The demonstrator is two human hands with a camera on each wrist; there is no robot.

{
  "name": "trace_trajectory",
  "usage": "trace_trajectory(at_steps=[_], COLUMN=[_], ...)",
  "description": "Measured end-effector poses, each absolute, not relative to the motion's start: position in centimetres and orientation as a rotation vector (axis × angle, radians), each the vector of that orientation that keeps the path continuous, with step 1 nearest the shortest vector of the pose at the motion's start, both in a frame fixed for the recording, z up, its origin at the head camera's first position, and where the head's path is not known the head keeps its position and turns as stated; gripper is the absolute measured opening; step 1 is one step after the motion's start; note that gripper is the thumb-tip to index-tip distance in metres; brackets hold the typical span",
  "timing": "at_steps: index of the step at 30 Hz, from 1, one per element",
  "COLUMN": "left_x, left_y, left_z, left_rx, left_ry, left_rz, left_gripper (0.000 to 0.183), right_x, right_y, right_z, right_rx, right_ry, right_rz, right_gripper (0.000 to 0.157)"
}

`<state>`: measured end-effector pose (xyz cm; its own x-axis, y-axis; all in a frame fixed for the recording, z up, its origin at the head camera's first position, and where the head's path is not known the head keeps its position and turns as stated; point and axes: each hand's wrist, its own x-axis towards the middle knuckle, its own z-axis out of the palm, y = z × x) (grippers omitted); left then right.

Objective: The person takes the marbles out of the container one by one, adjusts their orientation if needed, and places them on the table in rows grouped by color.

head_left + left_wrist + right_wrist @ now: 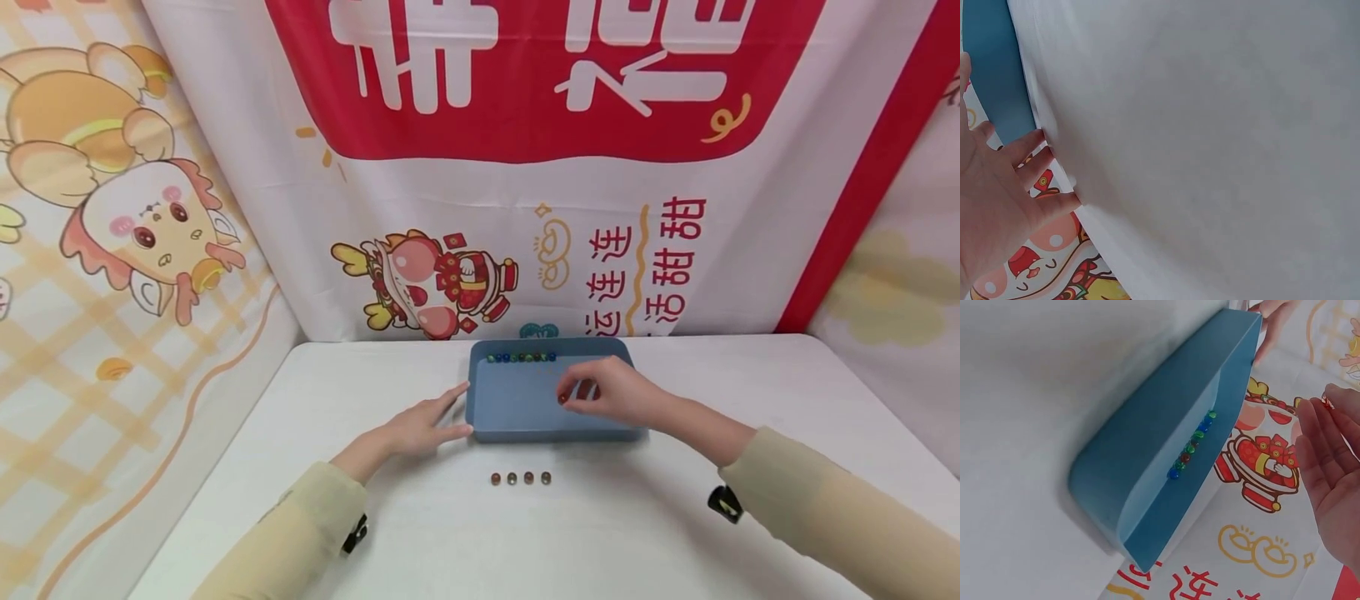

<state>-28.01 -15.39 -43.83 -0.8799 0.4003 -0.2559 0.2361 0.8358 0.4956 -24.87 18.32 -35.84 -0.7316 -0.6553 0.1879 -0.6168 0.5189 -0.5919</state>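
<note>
My right hand [618,393] pinches a red marble [562,398] between thumb and fingertips, over the right part of a blue tray [517,435]. In the right wrist view the red marble [1327,403] shows at the fingertips. Along the tray's far wall sits a row of several marbles [521,357] in green, blue and red. My left hand [422,427] has its fingers spread, with thumb and fingertips at the tray's left side. In the left wrist view those straight fingers [1035,165] lie beside the tray's blue wall [999,69].
In front of the tray, a short row of several marbles [528,478], some reddish and some clear, lies on the white table [450,533]. A printed cloth [420,192] hangs behind the table. Patterned cloth [127,350] stands along the left side.
</note>
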Motion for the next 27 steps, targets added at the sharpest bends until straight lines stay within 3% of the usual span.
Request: trace_trajectory(at_steps=[15, 27], left_x=[-28.1, -28.4], left_y=[-15.6, -15.8], left_z=[-43.7, -44.0], left_rx=[0.492, 0.495], left_ry=[2.661, 2.645], left_rz=[0.641, 0.646], left_gripper=[0.079, 0.08], right_x=[-21.1, -20.1], right_y=[19.1, 18.9], right_z=[-38.1, -41.4], right_rx=[-1.05, -1.024], right_ry=[2.683, 2.575], right_rz=[-1.165, -1.158], right_gripper=[0.017, 0.014])
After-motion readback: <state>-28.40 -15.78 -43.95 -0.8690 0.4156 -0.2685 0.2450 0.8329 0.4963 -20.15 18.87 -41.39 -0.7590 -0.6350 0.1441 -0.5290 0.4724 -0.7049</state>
